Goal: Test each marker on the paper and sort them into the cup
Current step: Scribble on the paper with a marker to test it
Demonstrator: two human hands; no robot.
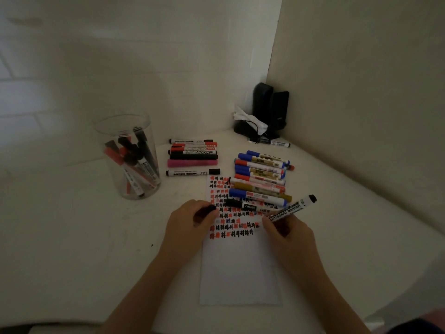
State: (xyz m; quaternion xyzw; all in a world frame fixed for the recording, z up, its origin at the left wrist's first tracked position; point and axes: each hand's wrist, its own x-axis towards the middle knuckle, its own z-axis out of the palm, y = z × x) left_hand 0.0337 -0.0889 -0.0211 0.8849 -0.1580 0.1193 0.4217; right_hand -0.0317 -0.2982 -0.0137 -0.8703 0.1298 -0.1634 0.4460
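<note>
I have a black whiteboard marker [290,210] pinched in my right hand [285,231], its tip down on the paper [240,268] at the right end of the lower scribble rows, its barrel slanting up and away to the right. My left hand [190,222] curls around the black cap [207,210] and rests on the left edge of the paper, which pins the sheet.

To do this well, I should keep that left hand pressing so the paper doesn't slide, and make one short, firm stroke in the bare stretch just below the last row, where a fresh mark reads cleanly. A solid dark line means the marker works; a faint one means it is dry. Then I should cap it fully before it goes anywhere.

The clear plastic cup [127,155] stands well to the left of the paper, already holding several red and black markers. Beyond the paper's far edge lies a row of black, red and pink markers [192,156]; on its far right corner rests a pile of blue, red and gold markers [261,178], probably untested.
</note>
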